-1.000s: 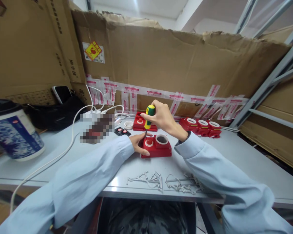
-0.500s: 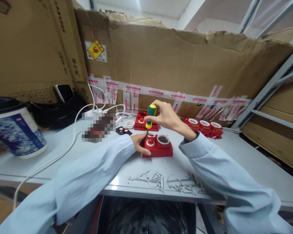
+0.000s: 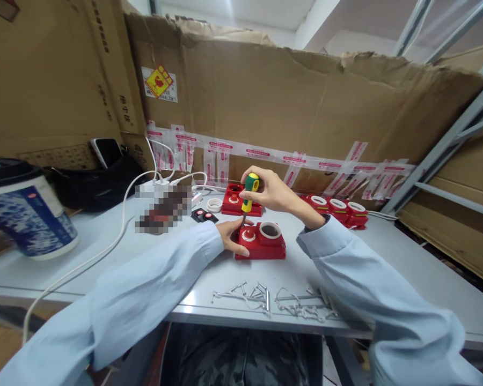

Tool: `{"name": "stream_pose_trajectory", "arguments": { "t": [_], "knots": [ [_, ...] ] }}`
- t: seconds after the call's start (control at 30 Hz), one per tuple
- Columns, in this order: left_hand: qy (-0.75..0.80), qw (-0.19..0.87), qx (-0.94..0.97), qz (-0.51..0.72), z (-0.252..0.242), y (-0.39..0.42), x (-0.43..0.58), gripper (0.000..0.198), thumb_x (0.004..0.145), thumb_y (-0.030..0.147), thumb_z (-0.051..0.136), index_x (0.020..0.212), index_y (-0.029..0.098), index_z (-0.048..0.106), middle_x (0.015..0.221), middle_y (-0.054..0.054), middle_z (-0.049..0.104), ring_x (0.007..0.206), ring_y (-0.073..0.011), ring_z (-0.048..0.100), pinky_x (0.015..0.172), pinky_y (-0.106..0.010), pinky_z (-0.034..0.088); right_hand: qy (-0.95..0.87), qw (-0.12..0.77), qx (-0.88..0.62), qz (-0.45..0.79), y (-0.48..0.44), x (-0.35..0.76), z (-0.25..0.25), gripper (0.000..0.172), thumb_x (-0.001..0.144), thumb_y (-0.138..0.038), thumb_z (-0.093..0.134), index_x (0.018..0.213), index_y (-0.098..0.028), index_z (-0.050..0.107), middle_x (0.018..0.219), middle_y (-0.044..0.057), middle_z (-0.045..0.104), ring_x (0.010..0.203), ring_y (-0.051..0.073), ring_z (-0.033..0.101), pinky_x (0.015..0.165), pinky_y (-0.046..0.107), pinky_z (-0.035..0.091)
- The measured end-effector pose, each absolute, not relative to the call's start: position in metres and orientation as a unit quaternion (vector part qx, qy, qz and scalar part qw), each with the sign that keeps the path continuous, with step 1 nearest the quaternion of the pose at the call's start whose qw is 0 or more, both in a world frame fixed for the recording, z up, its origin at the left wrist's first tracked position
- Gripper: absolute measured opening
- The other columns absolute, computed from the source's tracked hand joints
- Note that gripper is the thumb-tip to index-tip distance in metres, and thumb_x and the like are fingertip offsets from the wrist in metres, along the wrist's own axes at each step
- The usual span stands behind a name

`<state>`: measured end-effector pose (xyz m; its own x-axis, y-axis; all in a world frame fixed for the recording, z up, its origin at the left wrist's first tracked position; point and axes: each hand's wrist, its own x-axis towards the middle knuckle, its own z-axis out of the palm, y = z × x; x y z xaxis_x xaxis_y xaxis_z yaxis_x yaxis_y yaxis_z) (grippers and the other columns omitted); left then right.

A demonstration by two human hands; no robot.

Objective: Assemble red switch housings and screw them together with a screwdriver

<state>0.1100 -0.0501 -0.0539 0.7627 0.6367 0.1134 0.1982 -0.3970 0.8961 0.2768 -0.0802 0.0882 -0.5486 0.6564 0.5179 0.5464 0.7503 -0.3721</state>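
A red housing [image 3: 261,251] with a white ring and a red knob lies on the table in front of me. My left hand [image 3: 231,238] grips its left end, the thumb along the front side. Above it, my right hand [image 3: 268,188] has its fingers wrapped round the green and yellow handle of a screwdriver [image 3: 248,199]. The shaft points down, slightly tilted, at the left part of the housing; its tip is hidden by my left hand. Nearer to me lie several loose screws and pins [image 3: 257,292] and thin metal parts [image 3: 301,308].
Another red housing [image 3: 241,208] stands behind, with a white ring [image 3: 214,205] and black pieces [image 3: 204,215] beside it. More red housings [image 3: 338,212] are at the right. On the left are a paper cup [image 3: 28,214], a white cable [image 3: 123,225] and a black bag [image 3: 88,182]. Cardboard [image 3: 257,102] walls the back.
The screwdriver handle has turned a little in my right hand and leans slightly more to the right. My left hand stays on the red housing.
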Motion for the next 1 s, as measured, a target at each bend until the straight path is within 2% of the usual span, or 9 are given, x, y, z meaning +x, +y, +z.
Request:
{"name": "stream_pose_trajectory", "arguments": {
  "t": [0.2, 0.33, 0.53, 0.73, 0.87, 1.0],
  "knots": [
    [0.266, 0.462, 0.815, 0.228, -0.049, -0.053, 0.110, 0.083, 0.054, 0.044, 0.080, 0.122, 0.015, 0.043, 0.107, -0.009, 0.063, 0.099, -0.0270, 0.060, 0.089, -0.036, 0.046, -0.807, 0.366, -0.464, 0.014, -0.082, 0.265, 0.080, 0.023, 0.072, -0.028, 0.065, 0.088, -0.018, 0.053, 0.068, -0.001, 0.057, 0.057, 0.012, 0.046, 0.057, 0.025, 0.036],
    [0.253, 0.466, 0.818, 0.222, -0.049, -0.052, 0.110, 0.076, 0.056, 0.043, 0.079, 0.118, 0.015, 0.045, 0.105, -0.009, 0.065, 0.096, -0.0253, 0.061, 0.087, -0.035, 0.046, -0.816, 0.377, -0.435, 0.037, -0.085, 0.268, 0.081, 0.022, 0.072, -0.027, 0.065, 0.086, -0.018, 0.052, 0.067, -0.002, 0.055, 0.057, 0.012, 0.047, 0.056, 0.024, 0.036],
    [0.234, 0.480, 0.818, 0.214, -0.053, -0.048, 0.111, 0.070, 0.056, 0.042, 0.080, 0.113, 0.018, 0.047, 0.100, -0.006, 0.066, 0.091, -0.0228, 0.063, 0.081, -0.032, 0.048, -0.802, 0.459, -0.377, 0.061, -0.127, 0.282, 0.091, 0.019, 0.076, -0.026, 0.062, 0.088, -0.018, 0.050, 0.072, -0.003, 0.053, 0.061, 0.009, 0.048, 0.056, 0.022, 0.039],
    [0.238, 0.410, 0.853, 0.218, -0.049, -0.048, 0.111, 0.066, 0.057, 0.045, 0.078, 0.110, 0.017, 0.050, 0.097, -0.004, 0.066, 0.097, -0.0252, 0.060, 0.087, -0.034, 0.045, -0.814, 0.357, -0.412, 0.202, -0.169, 0.295, 0.069, 0.017, 0.077, -0.026, 0.062, 0.085, -0.018, 0.050, 0.069, -0.003, 0.053, 0.059, 0.009, 0.047, 0.052, 0.021, 0.039],
    [0.221, 0.395, 0.863, 0.226, -0.049, -0.048, 0.110, 0.068, 0.058, 0.047, 0.077, 0.113, 0.016, 0.050, 0.105, -0.005, 0.064, 0.107, -0.0260, 0.055, 0.091, -0.033, 0.043, -0.806, 0.343, -0.430, 0.219, -0.167, 0.295, 0.053, 0.017, 0.077, -0.026, 0.062, 0.086, -0.018, 0.050, 0.068, -0.004, 0.052, 0.058, 0.009, 0.046, 0.053, 0.021, 0.039],
    [0.222, 0.389, 0.867, 0.218, -0.048, -0.048, 0.109, 0.069, 0.059, 0.051, 0.075, 0.114, 0.016, 0.050, 0.102, -0.005, 0.064, 0.105, -0.0265, 0.056, 0.090, -0.035, 0.044, -0.807, 0.338, -0.424, 0.233, -0.162, 0.292, 0.049, 0.018, 0.078, -0.028, 0.061, 0.089, -0.018, 0.051, 0.068, -0.004, 0.054, 0.060, 0.009, 0.047, 0.055, 0.022, 0.039]
  ]
}}
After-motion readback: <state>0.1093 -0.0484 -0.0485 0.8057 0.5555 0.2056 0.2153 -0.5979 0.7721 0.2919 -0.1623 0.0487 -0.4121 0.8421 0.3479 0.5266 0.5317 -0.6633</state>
